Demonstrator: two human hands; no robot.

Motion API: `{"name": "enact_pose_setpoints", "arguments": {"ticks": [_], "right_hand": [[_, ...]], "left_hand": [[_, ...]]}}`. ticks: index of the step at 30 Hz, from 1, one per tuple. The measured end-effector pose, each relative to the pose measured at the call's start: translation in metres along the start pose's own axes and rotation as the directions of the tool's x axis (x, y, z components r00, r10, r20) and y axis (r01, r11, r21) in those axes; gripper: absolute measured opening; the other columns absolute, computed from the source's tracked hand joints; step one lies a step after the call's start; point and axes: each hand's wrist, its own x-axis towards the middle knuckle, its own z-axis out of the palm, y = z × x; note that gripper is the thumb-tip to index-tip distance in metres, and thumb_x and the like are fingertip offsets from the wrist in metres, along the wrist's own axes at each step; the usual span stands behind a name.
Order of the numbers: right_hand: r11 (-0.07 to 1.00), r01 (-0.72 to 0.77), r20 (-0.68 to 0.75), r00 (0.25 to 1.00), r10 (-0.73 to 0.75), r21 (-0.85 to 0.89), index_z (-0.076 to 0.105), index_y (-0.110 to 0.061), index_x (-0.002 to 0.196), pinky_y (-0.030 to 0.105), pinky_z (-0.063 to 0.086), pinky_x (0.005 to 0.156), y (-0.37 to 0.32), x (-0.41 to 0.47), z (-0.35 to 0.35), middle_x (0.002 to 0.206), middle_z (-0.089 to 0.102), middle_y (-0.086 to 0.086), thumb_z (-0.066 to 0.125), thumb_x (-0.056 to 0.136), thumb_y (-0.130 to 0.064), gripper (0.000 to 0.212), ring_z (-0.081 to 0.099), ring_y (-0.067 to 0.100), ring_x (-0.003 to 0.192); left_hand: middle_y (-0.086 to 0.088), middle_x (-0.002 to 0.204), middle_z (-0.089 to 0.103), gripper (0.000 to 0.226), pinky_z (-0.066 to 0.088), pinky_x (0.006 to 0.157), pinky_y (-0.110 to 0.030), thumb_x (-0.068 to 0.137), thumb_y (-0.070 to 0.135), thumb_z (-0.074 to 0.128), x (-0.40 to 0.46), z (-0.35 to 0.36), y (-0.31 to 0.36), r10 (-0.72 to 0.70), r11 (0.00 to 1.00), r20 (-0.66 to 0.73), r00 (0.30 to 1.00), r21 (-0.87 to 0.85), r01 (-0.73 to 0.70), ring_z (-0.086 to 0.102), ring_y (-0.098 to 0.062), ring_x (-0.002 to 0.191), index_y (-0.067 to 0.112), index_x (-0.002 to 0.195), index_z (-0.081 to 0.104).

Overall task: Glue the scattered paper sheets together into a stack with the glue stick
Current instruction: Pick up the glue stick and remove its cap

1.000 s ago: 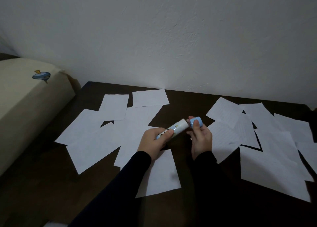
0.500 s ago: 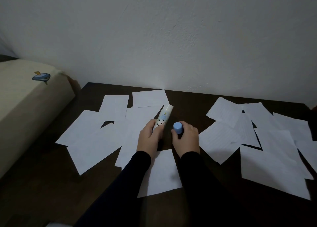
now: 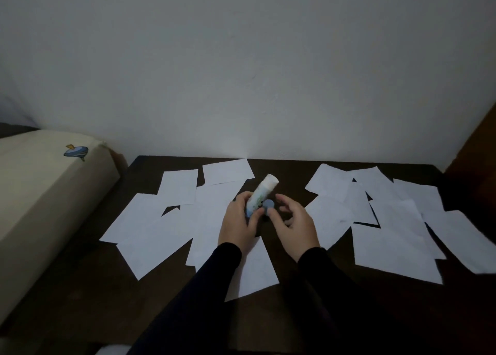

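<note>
A: White paper sheets [image 3: 171, 228] lie scattered on the dark wooden table [image 3: 67, 295], one group to the left and one to the right, with a single sheet [image 3: 255, 271] just under the wrists. Nothing is stacked yet.

B: And the glue stick [image 3: 261, 193]?

A: It is in the left hand [image 3: 237, 225], above the table between the two groups. The fingers are curled around its lower part, and the open end is tilted up and away. The right hand [image 3: 292, 225] is just beside it, and the fingers are loosely spread, with the blue cap [image 3: 268, 207] at the fingertips. I cannot tell if they really pinch the cap or only touch it.

B: What could go wrong, then?

A: I think the cap can slip and roll under a sheet. The paper is also light, so a sleeve can drag it. And if the sheet is not held down, the glue stick may wrinkle or pull it.
</note>
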Motion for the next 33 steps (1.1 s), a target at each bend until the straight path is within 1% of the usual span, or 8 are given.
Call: {"name": "enact_pose_setpoints", "arguments": {"ticks": [4,11,16,21,24,26,29,33], "right_hand": [[0.922,-0.220,0.126,0.974,0.189,0.319,0.042,-0.020,0.143,0.031,0.044,0.102,-0.018,-0.010,-0.020,0.134,0.057,-0.002,0.064,0.091,-0.026,0.056,0.054,0.008,0.116],[0.820,-0.273,0.135,0.962,0.237,0.502,0.051,-0.016,0.136,0.033,0.048,0.099,-0.025,-0.016,-0.022,0.132,0.058,0.005,0.062,0.093,-0.019,0.045,0.055,0.014,0.116],[0.808,-0.288,0.078,0.954,0.290,0.513,0.053,-0.015,0.133,0.037,0.050,0.098,-0.016,-0.024,-0.026,0.131,0.059,0.007,0.063,0.091,-0.021,0.043,0.056,0.020,0.120],[0.720,-0.308,0.151,0.949,0.276,0.622,0.052,-0.016,0.134,0.039,0.049,0.099,-0.013,-0.042,-0.045,0.129,0.060,0.004,0.060,0.093,-0.019,0.041,0.057,0.019,0.118],[0.599,-0.342,0.218,0.938,0.271,0.724,0.052,-0.013,0.133,0.043,0.045,0.104,-0.012,-0.056,-0.053,0.128,0.061,0.005,0.055,0.096,-0.016,0.038,0.057,0.021,0.118],[0.526,-0.335,0.236,0.940,0.247,0.782,0.054,-0.013,0.128,0.038,0.049,0.098,-0.012,-0.065,-0.056,0.124,0.063,0.006,0.053,0.096,-0.014,0.032,0.060,0.019,0.113],[0.427,-0.329,0.251,0.940,0.231,0.842,0.060,-0.018,0.110,0.033,0.051,0.088,-0.014,-0.072,-0.059,0.116,0.066,0.005,0.053,0.096,-0.011,0.017,0.062,0.017,0.105],[0.328,-0.323,0.243,0.934,0.262,0.887,0.057,-0.014,0.114,0.038,0.048,0.095,-0.014,-0.074,-0.052,0.116,0.066,0.006,0.053,0.095,-0.011,0.020,0.060,0.020,0.110]], "left_hand": [[0.013,0.107,0.057,0.035,0.052,0.084,-0.025,0.089,0.045,0.059,0.001,-0.011,0.005,0.122,0.984,0.146,0.982,0.115,-0.139,0.055,-0.002,0.094,0.036,0.121,0.046],[0.004,0.117,0.060,0.043,0.045,0.087,-0.021,0.091,0.040,0.059,0.002,-0.012,0.027,0.145,0.945,0.197,0.969,0.263,-0.195,0.056,-0.009,0.101,0.026,0.129,0.045],[0.004,0.117,0.058,0.045,0.045,0.087,-0.019,0.090,0.037,0.063,-0.012,-0.011,0.037,0.117,0.960,0.246,0.962,0.221,-0.174,0.055,-0.009,0.101,0.026,0.130,0.047],[0.011,0.113,0.058,0.034,0.053,0.081,-0.021,0.089,0.028,0.065,-0.039,-0.025,0.055,0.036,0.988,0.352,0.935,-0.155,0.020,0.056,-0.009,0.103,0.038,0.120,0.054],[0.013,0.110,0.060,0.030,0.052,0.085,-0.024,0.093,0.032,0.059,-0.050,-0.037,0.065,0.017,0.981,0.447,0.895,-0.179,0.071,0.058,-0.006,0.101,0.039,0.121,0.053],[0.007,0.106,0.063,0.031,0.049,0.072,-0.017,0.097,0.037,0.050,-0.057,-0.043,0.070,-0.051,0.978,0.484,0.873,-0.154,0.143,0.059,-0.004,0.089,0.031,0.127,0.054],[-0.002,0.097,0.070,0.035,0.045,0.065,-0.021,0.100,0.042,0.039,-0.064,-0.053,0.072,-0.145,0.939,0.583,0.800,-0.173,0.296,0.059,-0.008,0.074,0.021,0.119,0.061],[-0.003,0.096,0.072,0.031,0.045,0.065,-0.022,0.101,0.033,0.042,-0.068,-0.059,0.067,-0.180,0.868,0.655,0.734,-0.245,0.431,0.058,-0.011,0.072,0.016,0.118,0.061]]}}
